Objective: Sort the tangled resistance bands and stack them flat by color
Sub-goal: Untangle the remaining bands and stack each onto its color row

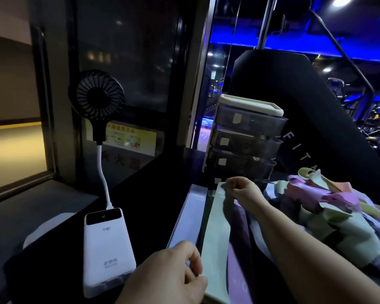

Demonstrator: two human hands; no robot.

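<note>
Along the bottom, a dark counter [151,205]; behind it on the right, a black padded backrest [294,95] under blue lighting. At the right edge of the counter, a tangled heap of resistance bands [338,216] in pink, lilac, green and yellow, looped over one another. Just behind the heap, a smoky drawer tower [246,139] with a cream top. Left of the heap, laid flat and lengthwise: a pale green band [217,238], with a lilac band [236,270] along its right side and a pale blue band [187,216] along its left. Further left, a white power bank [108,249], cabled to a small black fan [96,95]. Right hand [244,190] pinching the green band's far end; left hand [169,279] curled at its near end, apparently pinching the edge, though dim there.
</note>
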